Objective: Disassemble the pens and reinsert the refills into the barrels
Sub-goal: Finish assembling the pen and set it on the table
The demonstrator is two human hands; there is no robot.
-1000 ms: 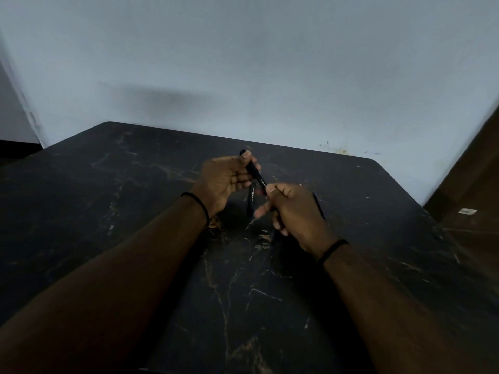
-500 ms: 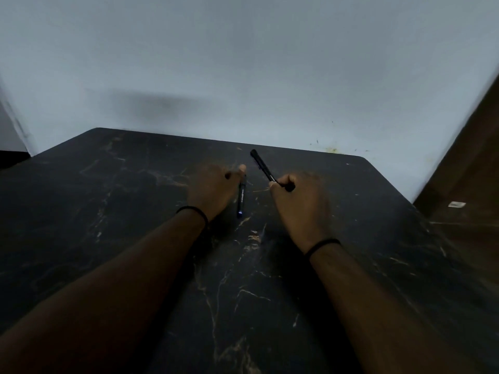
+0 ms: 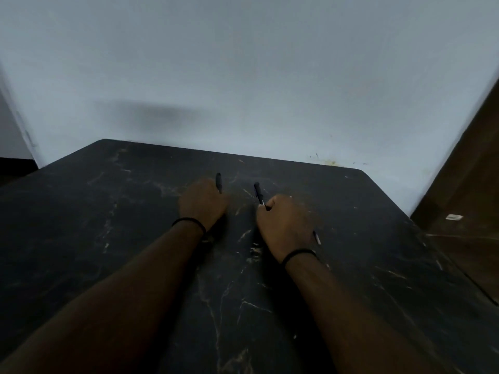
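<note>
A plain, dim indoor room, its kind hard to tell: a dark marble-patterned table [image 3: 351,265] stands against a bare pale wall [image 3: 243,63] (lightly stained near the tabletop), with a brown wooden panel [image 3: 469,171] at the right edge.

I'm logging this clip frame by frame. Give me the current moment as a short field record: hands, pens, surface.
left hand: grips a black pen, tip end poking out past the fingers
right hand: grips a second black pen, angled up and left
hands: apart, both low over the table
surface: dark marbled table
wrists: a black band on each
</note>
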